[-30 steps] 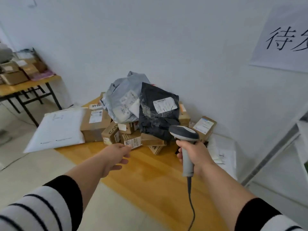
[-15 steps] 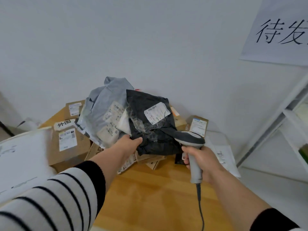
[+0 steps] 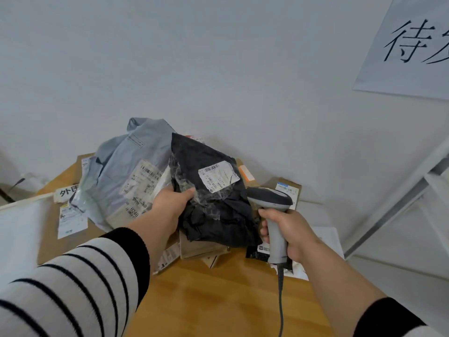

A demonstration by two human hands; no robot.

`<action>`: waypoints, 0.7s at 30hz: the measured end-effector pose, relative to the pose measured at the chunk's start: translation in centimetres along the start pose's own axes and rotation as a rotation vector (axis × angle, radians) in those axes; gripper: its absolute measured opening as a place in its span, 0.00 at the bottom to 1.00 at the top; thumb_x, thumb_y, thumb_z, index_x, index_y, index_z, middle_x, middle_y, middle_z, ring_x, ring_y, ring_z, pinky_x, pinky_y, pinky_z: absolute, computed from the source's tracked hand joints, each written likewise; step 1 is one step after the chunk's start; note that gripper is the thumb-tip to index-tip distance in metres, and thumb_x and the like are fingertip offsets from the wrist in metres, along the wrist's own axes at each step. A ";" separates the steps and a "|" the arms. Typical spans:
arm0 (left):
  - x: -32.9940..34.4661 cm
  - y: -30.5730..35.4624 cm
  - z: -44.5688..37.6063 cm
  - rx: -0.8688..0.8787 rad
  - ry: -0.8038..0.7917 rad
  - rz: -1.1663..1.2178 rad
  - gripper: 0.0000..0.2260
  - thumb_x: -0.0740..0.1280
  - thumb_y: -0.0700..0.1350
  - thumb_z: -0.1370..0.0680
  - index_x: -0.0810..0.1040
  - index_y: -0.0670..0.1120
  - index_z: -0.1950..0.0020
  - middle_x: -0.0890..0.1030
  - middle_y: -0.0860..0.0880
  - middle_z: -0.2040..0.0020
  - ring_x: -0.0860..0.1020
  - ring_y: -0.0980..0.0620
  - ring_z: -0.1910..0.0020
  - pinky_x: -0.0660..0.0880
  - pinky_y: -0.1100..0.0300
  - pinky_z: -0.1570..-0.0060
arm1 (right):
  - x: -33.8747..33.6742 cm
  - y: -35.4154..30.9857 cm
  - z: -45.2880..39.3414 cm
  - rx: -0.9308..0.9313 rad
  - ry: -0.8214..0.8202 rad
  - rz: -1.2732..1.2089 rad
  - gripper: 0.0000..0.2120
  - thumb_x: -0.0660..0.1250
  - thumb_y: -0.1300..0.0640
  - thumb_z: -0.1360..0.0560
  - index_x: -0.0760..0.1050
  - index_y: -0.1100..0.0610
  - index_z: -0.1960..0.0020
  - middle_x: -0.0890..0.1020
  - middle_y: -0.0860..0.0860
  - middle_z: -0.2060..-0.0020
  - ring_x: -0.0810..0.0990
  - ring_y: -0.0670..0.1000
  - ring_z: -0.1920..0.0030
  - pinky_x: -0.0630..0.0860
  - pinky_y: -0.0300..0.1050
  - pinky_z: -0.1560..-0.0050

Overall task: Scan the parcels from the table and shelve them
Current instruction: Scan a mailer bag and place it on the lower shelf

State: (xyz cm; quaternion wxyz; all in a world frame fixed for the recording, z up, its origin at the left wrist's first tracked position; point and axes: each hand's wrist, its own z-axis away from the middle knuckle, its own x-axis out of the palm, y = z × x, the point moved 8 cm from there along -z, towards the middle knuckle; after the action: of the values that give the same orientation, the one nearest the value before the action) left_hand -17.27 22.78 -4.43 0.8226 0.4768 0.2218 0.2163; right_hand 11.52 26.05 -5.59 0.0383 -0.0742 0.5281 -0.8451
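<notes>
- The black parcel [image 3: 213, 203] is gripped at its left edge by the left hand [image 3: 170, 205], thumb on the front face and fingers hidden behind it.
- The grey scanner [image 3: 272, 215] is held by its handle in the right hand [image 3: 289, 229], fingers wrapped round it; its head is pointed up and left toward the black parcel, just beside the parcel's right edge.
- The black parcel is on top of the pile at the back of the tabletop [image 3: 218, 300], leaning against the wall; its long axis runs from upper left to lower right, and its white label [image 3: 218, 175] is turned toward the camera.
- The grey parcel [image 3: 121, 176] is pressed against the black parcel's left side, touching the left hand.
- Cardboard boxes [image 3: 199, 249] are stacked under both bags, and another box [image 3: 288, 190] is seen behind the scanner head.
- A large white envelope [image 3: 21, 229] is laid at the left, over the tabletop's edge.
- Open tabletop is left in front of the pile, between the two forearms.
- A white shelf frame [image 3: 401, 203] is seen at the right, well apart from the pile, and a paper sign [image 3: 408, 45] is fixed on the wall above it.
</notes>
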 end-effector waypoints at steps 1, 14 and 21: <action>0.3 0.2 -0.2 -0.021 -0.018 0.024 0.15 0.75 0.45 0.26 0.78 0.48 0.41 0.83 0.44 0.50 0.82 0.41 0.53 0.80 0.45 0.50 | 0.0 -0.1 -0.5 0.005 -0.007 -0.004 0.10 0.75 0.59 0.27 0.80 0.63 0.49 0.81 0.56 0.66 0.80 0.53 0.66 0.79 0.48 0.63; -1.6 5.4 -1.2 0.083 -0.083 0.257 0.11 0.66 0.33 0.23 0.81 0.48 0.48 0.86 0.44 0.54 0.84 0.42 0.55 0.80 0.50 0.58 | 1.6 -3.7 -0.5 -0.024 -0.058 -0.126 0.09 0.73 0.60 0.26 0.80 0.63 0.49 0.81 0.54 0.69 0.80 0.51 0.69 0.78 0.44 0.68; -0.7 7.2 -0.2 0.145 -0.139 0.428 0.20 0.56 0.29 0.21 0.75 0.51 0.40 0.82 0.47 0.48 0.80 0.47 0.51 0.76 0.55 0.62 | 5.4 -7.7 2.6 -0.053 -0.152 -0.251 0.09 0.72 0.57 0.25 0.79 0.63 0.51 0.79 0.55 0.69 0.79 0.50 0.71 0.77 0.44 0.71</action>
State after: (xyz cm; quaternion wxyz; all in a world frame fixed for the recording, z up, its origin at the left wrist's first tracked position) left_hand -19.03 25.76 1.90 0.7350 0.5846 0.0734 0.3357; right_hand 6.73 26.34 2.93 -0.0299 -0.2046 0.5323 -0.8209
